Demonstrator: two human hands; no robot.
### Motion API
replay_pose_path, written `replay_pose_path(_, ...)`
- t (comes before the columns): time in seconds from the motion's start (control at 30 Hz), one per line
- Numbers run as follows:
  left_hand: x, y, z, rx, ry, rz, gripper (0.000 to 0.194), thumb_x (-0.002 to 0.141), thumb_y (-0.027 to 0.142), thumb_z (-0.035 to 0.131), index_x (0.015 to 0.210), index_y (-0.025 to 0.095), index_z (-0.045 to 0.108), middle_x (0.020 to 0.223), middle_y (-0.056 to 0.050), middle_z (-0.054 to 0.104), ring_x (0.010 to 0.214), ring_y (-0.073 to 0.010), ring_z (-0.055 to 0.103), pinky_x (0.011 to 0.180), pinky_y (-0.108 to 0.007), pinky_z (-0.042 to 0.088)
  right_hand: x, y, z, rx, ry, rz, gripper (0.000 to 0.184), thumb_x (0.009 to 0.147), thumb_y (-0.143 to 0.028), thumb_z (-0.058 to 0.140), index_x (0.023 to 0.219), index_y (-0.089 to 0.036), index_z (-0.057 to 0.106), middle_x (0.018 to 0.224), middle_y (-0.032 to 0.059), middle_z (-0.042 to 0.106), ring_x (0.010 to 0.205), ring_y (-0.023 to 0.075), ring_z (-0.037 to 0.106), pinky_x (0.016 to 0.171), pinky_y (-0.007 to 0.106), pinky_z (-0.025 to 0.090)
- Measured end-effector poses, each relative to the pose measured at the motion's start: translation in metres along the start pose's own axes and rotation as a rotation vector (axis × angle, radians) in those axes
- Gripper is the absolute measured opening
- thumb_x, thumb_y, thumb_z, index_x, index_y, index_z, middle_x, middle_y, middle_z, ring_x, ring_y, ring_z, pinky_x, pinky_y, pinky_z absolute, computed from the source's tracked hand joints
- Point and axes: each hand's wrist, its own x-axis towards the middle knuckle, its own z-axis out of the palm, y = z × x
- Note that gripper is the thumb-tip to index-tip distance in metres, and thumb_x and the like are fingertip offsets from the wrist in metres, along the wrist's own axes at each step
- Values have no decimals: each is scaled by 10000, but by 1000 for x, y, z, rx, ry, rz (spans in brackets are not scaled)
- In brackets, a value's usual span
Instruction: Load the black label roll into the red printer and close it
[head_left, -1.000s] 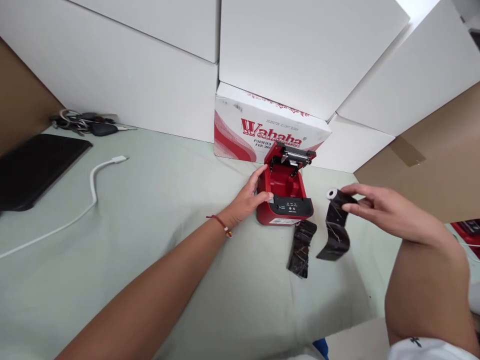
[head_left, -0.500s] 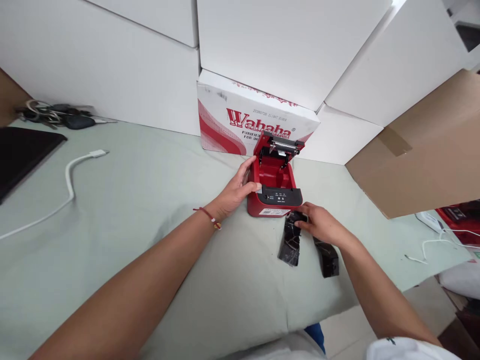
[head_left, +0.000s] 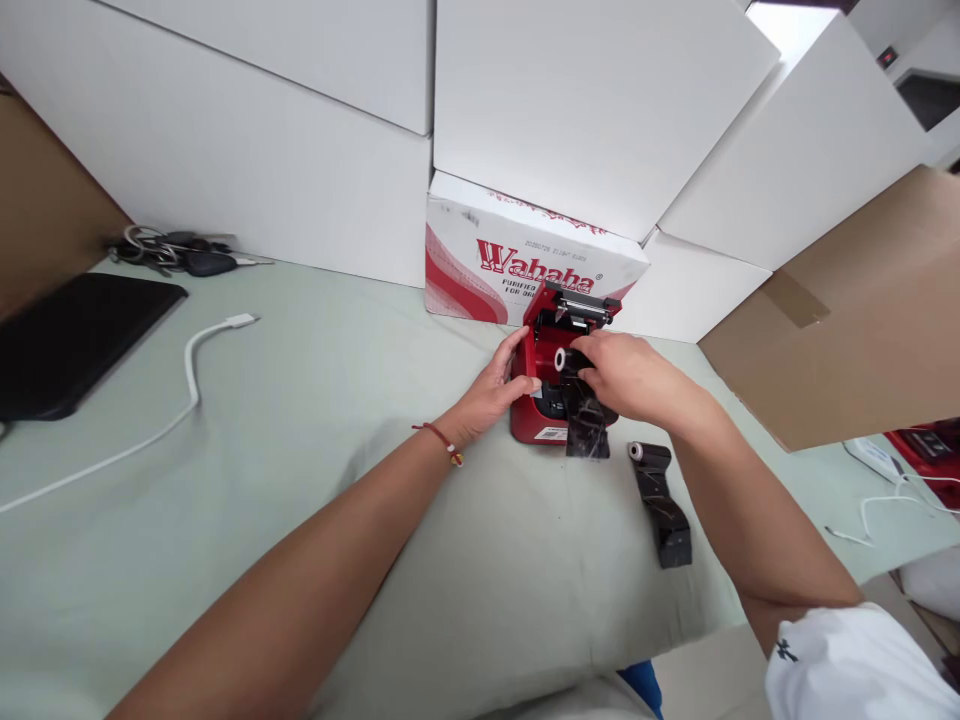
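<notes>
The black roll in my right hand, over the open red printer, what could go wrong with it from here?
The black roll might go in crooked, since the right hand has its grip on one side only and the white-cored end sticks out free. Its loose tail hangs over the front of the red printer, so it could crease or get caught if the raised lid came down.

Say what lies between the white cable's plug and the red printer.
From plug to red printer: bare pale cloth, then the left hand, in the head view.
</notes>
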Motion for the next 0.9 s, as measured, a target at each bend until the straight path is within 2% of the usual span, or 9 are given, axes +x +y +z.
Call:
replay_pose_path(0.1,-1,2,2,-6,-1,-17,1028,829,405,796,1735,275,329,1686,-121,593,1593,-370,521,1370,-587,379,26,-19,3,-105,-119,41,306,986,-59,586,1217,-96,783,1175,234,827,1032,346,792,751,354,500)
replay_pose_path(0.2,-2,2,3,-20,11,-19,996,821,384,799,1716,295,369,1649,-111,616,1529,-365,574,1339,-591,413,41,-23,9,-99,-140,35,272,974,-50,624,1173,-82,806,1148,249,841,1041,357,802,774,356,516)
replay_pose_path(0.33,-1,0,2,-1,17,-8,988,824,378,803,1714,289,384,1660,-119,598,1494,-355,592,1336,-582,419,54,-17,21,-53,-104,31,348,976,-62,652,1289,-99,798,1272,240,834,1148,363,795,874,365,554)
replay_pose_path(0.47,0,-1,1,-6,4,6,955,857,390,782,1717,290,378,1711,-122,550,1588,-362,520,1369,-578,379,53,-6,31,24,-38,22,428,1016,-118,659,1433,-144,748,1424,199,791,1271,337,763,1002,372,571)
replay_pose_path(0.57,-1,-1,1,-1,2,27,963,858,397,790,1718,282,373,1741,-120,526,1665,-373,436,1411,-583,315,30,6,44,214,161,-69,372,1083,-216,629,1434,-192,747,1389,142,805,1230,292,776,1043,389,593)
replay_pose_path(0.67,-1,-1,1,5,2,39,959,871,408,793,1722,301,364,1772,-101,500,1702,-371,390,1435,-587,272,-11,13,71,409,577,-245,271,1122,-277,603,1324,-232,779,1318,117,823,1190,281,781,1042,438,618)
replay_pose_path(0.73,-2,-1,1,2,6,31,990,866,418,799,1731,287,336,1799,-110,469,1712,-371,377,1439,-584,268,-39,13,95,389,797,-311,268,1118,-256,630,1355,-242,754,1366,135,808,1230,291,761,1066,476,613)
replay_pose_path(0.8,-2,0,1,-4,13,10,1029,858,429,806,1740,260,305,1804,-131,464,1710,-376,383,1437,-586,275,-58,10,120,326,906,-324,357,1091,-202,669,1443,-248,708,1392,150,797,1240,303,747,1065,501,616)
replay_pose_path(0.9,-5,3,2,-16,17,-27,1030,865,454,801,1738,235,302,1799,-149,479,1694,-390,411,1426,-605,297,-68,5,149,265,958,-310,518,1058,-164,709,1564,-236,623,1397,166,792,1256,323,732,1095,540,617)
